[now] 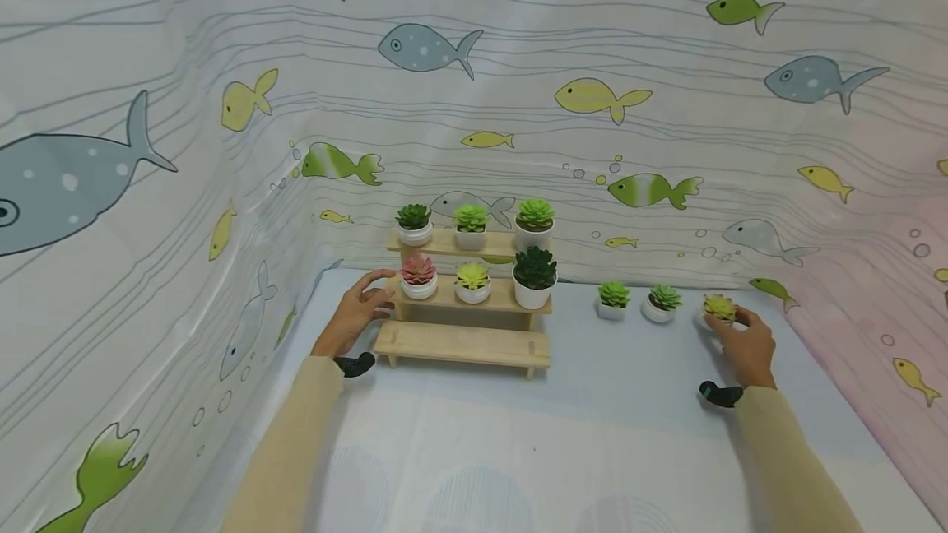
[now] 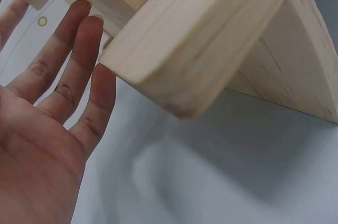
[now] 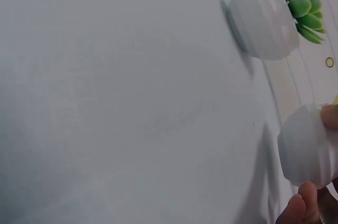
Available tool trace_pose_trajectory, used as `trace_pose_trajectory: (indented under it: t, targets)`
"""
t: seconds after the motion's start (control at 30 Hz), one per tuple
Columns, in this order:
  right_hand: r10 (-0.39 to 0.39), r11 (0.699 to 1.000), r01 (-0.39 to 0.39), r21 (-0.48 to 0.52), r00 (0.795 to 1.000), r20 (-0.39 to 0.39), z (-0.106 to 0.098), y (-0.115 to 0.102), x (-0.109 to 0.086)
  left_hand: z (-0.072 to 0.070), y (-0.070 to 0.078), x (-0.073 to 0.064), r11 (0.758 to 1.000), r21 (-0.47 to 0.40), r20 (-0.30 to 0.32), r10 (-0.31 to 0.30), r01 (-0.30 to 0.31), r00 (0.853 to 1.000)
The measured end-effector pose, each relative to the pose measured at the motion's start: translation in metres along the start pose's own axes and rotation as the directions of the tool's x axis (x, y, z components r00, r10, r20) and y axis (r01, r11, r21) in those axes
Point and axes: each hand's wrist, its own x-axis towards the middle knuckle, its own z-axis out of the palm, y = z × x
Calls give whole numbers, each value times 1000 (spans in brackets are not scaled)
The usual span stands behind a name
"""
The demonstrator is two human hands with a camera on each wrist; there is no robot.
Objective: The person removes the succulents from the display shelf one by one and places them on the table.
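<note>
A small yellow-green succulent [image 1: 718, 308] in a white pot [image 3: 306, 147] is pinched between the thumb and fingers of my right hand [image 1: 750, 349], at the right end of a row. My left hand [image 1: 354, 321] is at the left side of a tiered wooden stand [image 1: 462, 342]. Its fingers [image 2: 79, 49] are extended beside the wood, and one fingertip appears to touch a board corner. On the stand's upper two tiers sit several potted succulents, among them a pink one [image 1: 418, 270] nearest my left hand. The lowest tier holds nothing.
Left of my right hand, two green succulents in white pots stand on the table: a round-potted one [image 1: 659, 304] and a square-potted one [image 1: 613, 301]. A fish-patterned cloth [image 1: 518, 118] rises behind and on both sides of the pale tabletop [image 1: 622, 418].
</note>
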Motion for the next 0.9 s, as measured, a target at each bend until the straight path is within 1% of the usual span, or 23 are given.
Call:
trace_pose_trajectory:
  t: [0.13, 0.33, 0.6, 0.73, 0.9]
  targets:
    - [18, 1000, -18, 12, 1000, -4, 2, 0, 5, 0, -2, 0, 1000, 1, -1, 1, -1, 1000]
    - [48, 998, -46, 36, 998, -29, 10, -2, 9, 1, -2, 1, 1000, 14, -7, 9, -9, 1000]
    - [55, 998, -54, 41, 998, -39, 11, -2, 11, 2, -2, 1, 1000, 6, -1, 7, -7, 1000]
    - [63, 998, -63, 28, 998, -22, 10, -2, 12, 2, -2, 0, 1000, -3, -4, 10, -10, 1000]
    - [45, 999, -44, -8, 998, 39, 7, -2, 10, 1, -2, 1, 1000, -6, 2, 3, -3, 1000]
